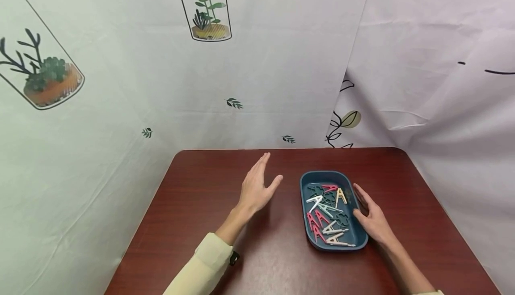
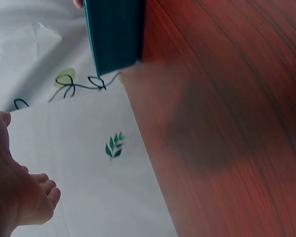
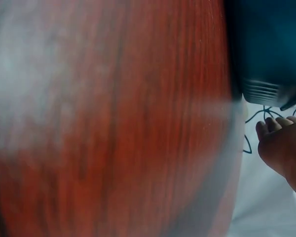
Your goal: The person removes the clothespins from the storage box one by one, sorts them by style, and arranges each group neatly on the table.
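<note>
A dark blue tray (image 1: 364, 240) on the table holds white, red, yellow and pale green clips and several dark green flower-like pieces. At the tray's right side is my right hand (image 1: 374, 221), fingers extended and thumb near the rim; whether it touches cannot be told. My left hand (image 1: 255, 190) is held left of the tray, fingers straight, thumb apart, holding nothing. The left wrist view shows the left hand (image 2: 24, 187) and the tray's side (image 2: 113, 37). In the right wrist view, the right hand (image 3: 288, 148) is below the tray's ribbed end (image 3: 261, 91).
The dark red wooden table (image 1: 193, 205) extends around the tray, its far edge against a pale cloth (image 1: 281, 71) printed with plants. A dark band is at the left sleeve's cuff (image 1: 213, 248).
</note>
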`<state>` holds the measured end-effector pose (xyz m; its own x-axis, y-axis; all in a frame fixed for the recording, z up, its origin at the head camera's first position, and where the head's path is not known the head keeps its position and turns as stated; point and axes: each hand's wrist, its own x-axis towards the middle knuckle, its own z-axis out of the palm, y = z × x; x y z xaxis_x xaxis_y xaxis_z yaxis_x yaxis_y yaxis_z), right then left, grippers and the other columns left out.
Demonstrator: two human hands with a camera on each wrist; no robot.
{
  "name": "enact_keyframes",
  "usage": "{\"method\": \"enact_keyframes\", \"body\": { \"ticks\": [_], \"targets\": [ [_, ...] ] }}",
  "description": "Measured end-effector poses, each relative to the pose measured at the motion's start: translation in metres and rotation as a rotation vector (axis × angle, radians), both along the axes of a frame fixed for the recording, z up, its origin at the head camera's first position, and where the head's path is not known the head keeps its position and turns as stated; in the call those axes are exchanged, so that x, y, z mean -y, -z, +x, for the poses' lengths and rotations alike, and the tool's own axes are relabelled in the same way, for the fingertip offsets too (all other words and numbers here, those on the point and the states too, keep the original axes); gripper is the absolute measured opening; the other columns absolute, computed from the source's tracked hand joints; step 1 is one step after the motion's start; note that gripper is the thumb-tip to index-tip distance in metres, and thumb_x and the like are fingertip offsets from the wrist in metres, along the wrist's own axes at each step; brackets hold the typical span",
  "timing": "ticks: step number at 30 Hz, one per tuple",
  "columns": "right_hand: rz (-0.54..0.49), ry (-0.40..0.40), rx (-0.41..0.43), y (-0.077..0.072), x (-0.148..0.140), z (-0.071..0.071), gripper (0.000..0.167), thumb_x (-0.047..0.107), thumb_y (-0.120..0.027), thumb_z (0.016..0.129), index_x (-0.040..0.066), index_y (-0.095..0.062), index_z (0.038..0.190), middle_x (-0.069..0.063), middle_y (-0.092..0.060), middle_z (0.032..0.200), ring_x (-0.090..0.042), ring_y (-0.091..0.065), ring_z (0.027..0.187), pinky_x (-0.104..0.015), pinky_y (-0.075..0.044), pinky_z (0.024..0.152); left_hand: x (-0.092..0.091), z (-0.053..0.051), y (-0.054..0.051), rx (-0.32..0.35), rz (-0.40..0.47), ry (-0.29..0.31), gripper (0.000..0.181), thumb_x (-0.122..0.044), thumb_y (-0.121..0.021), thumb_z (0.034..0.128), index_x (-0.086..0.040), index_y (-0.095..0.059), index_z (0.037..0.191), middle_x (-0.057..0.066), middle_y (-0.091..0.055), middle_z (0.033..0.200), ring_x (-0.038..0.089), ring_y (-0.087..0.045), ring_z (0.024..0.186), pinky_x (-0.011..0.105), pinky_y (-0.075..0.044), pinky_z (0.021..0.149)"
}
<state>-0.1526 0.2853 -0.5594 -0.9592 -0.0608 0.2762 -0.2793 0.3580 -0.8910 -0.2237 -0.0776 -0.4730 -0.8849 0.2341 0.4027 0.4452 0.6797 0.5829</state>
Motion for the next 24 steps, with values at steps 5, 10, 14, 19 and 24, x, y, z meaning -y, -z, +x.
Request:
{"method": "enact_keyframes", "body": {
  "ticks": [5, 10, 14, 19, 24],
  "targets": [
    [-0.033, -0.015, -0.016, 0.002, 0.000, -0.001, 0.079, -0.020, -0.058, 0.091, -0.003, -0.032, 0.164, -0.031, -0.034, 0.165, 0.009, -0.036, 0.142, -0.005, -0.032, 0.106, -0.023, 0.003, 0.000, 0.009, 0.050, 0.037, 0.079, -0.051, -0.063, 0.1029, -0.018, -0.032, 0.168, 0.002, -0.038, 0.170, 0.024, -0.038, 0.154, 0.055, -0.037, 0.120],
    [-0.019, -0.010, 0.003, 0.000, 0.000, 0.000, 0.080, -0.020, -0.059, 0.090, 0.000, -0.034, 0.164, -0.032, -0.037, 0.163, 0.007, -0.041, 0.139, -0.004, -0.036, 0.102, -0.047, 0.007, 0.003, 0.041, 0.110, 0.068, 0.077, -0.048, -0.063, 0.1032, -0.017, -0.034, 0.167, 0.004, -0.040, 0.169, 0.024, -0.040, 0.153, 0.054, -0.038, 0.119],
    [-0.011, -0.005, 0.023, -0.001, 0.000, 0.001, 0.079, -0.019, -0.058, 0.091, 0.000, -0.034, 0.164, -0.033, -0.038, 0.162, 0.007, -0.043, 0.137, -0.004, -0.038, 0.098, -0.065, 0.012, 0.008, 0.077, 0.174, 0.093, 0.075, -0.046, -0.064, 0.1035, -0.018, -0.035, 0.167, 0.003, -0.042, 0.168, 0.024, -0.043, 0.151, 0.055, -0.039, 0.118],
    [-0.045, -0.012, 0.028, 0.001, 0.001, 0.002, 0.079, -0.020, -0.056, 0.091, 0.000, -0.033, 0.164, -0.034, -0.036, 0.162, 0.006, -0.043, 0.138, -0.005, -0.039, 0.098, -0.089, 0.020, 0.014, 0.146, 0.251, 0.103, 0.071, -0.043, -0.065, 0.1034, -0.019, -0.039, 0.165, 0.003, -0.047, 0.164, 0.025, -0.047, 0.148, 0.054, -0.041, 0.117],
    [-0.076, -0.021, 0.013, 0.002, 0.002, 0.001, 0.079, -0.021, -0.056, 0.090, -0.001, -0.034, 0.163, -0.035, -0.036, 0.162, 0.004, -0.044, 0.139, -0.007, -0.040, 0.099, -0.109, 0.027, 0.020, 0.213, 0.290, 0.097, 0.067, -0.039, -0.068, 0.1033, -0.020, -0.043, 0.162, 0.003, -0.051, 0.161, 0.023, -0.050, 0.145, 0.050, -0.042, 0.117]
  ]
}}
